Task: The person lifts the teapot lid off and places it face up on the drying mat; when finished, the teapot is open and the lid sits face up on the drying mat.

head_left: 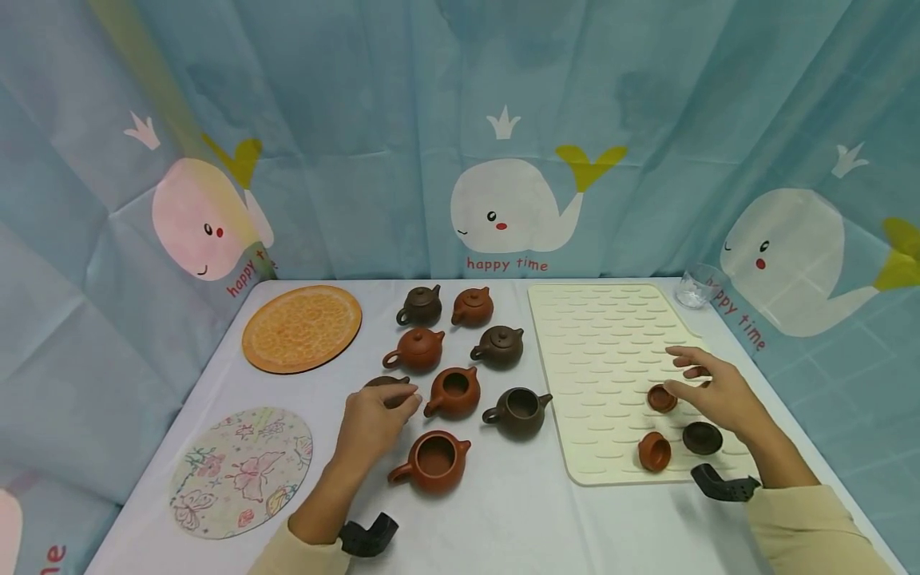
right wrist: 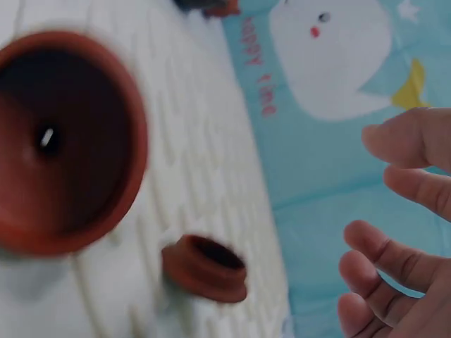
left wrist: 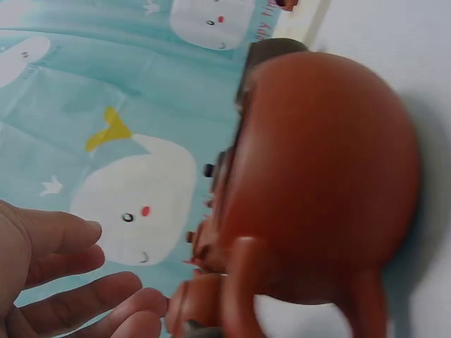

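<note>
Fingers (head_left: 686,391) overlap the lid (head_left: 661,400) in head view; right wrist shows a gap.

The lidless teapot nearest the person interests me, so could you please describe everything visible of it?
The teapot looks like smooth, reddish-brown clay, with a rounded body, a wide open mouth, a loop handle on the left and a short spout on the right. It stands upright on the white tablecloth; nothing else appears to touch it.

- Head: from above, facing forward and down across the table (head_left: 517,519);
- Left wrist: low, tilted, close beside a red teapot (left wrist: 324,176);
- Right wrist: tilted, close to a red lid (right wrist: 77,183);
- all share the curtain (head_left: 381,208)
</note>
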{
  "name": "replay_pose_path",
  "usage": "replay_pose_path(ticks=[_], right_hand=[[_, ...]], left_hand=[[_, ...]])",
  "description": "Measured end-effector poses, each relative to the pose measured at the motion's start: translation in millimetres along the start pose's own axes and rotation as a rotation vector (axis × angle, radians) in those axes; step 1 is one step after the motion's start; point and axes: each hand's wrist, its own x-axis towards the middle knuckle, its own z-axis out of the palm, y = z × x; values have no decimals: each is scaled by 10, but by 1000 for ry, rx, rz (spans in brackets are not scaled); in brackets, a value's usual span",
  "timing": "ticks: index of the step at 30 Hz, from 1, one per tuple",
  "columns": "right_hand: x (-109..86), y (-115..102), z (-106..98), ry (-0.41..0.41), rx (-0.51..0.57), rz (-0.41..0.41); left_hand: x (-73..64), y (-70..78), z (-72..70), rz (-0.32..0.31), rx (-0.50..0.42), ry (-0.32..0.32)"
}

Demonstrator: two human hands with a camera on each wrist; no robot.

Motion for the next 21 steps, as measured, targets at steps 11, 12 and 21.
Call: replay_pose_path(ticks=[11,12,21], right_hand=[[-44,-435,-23,56,126,-123],[-50,-477,-24,58,142,-136],[-82,-793,24,40,283,-188]], left_hand=[[-16,-90,-198,241,-133,259],[-19,-115,-212,254,-146,280],[-46,-378,-277,212,-156,393]])
